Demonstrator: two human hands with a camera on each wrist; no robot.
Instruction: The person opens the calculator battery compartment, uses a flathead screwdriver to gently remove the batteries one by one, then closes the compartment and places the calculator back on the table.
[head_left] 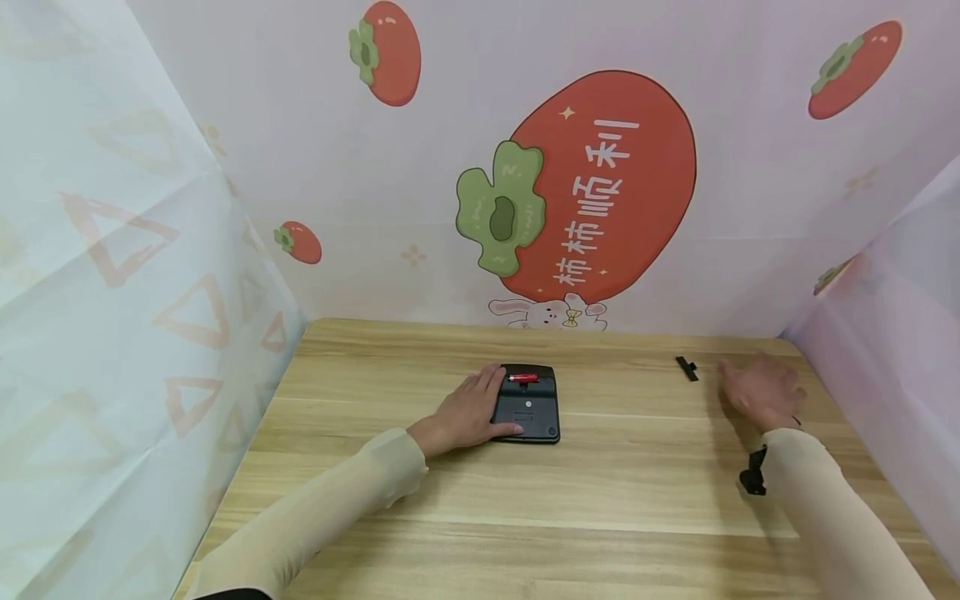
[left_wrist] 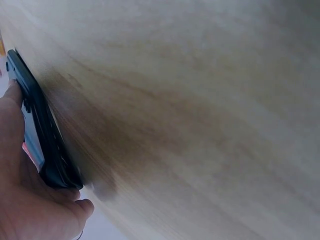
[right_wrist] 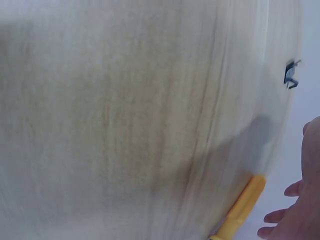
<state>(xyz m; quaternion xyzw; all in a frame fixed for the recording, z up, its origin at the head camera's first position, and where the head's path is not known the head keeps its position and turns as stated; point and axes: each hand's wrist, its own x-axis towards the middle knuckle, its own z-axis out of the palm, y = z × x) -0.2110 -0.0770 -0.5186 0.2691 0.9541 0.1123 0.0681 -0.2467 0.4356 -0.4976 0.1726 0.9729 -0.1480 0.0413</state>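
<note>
A black calculator (head_left: 536, 421) lies face down on the wooden table, its battery bay uncovered with a red battery (head_left: 522, 377) in it. My left hand (head_left: 467, 410) holds its left end, thumb at the near side and fingers at the far side; the left wrist view shows the calculator (left_wrist: 42, 125) edge-on. Over the table's right part hovers my right hand (head_left: 763, 392), blurred, with nothing visible in its fingers. Left of it lies a small black cover (head_left: 686, 368). In the right wrist view a yellow handle (right_wrist: 240, 207) lies near the hand; its other end is out of frame.
A printed sheet with persimmon drawings (head_left: 600, 192) stands behind the table (head_left: 600, 500). White and pinkish sheets enclose the left (head_left: 135, 275) and right (head_left: 900, 333) sides.
</note>
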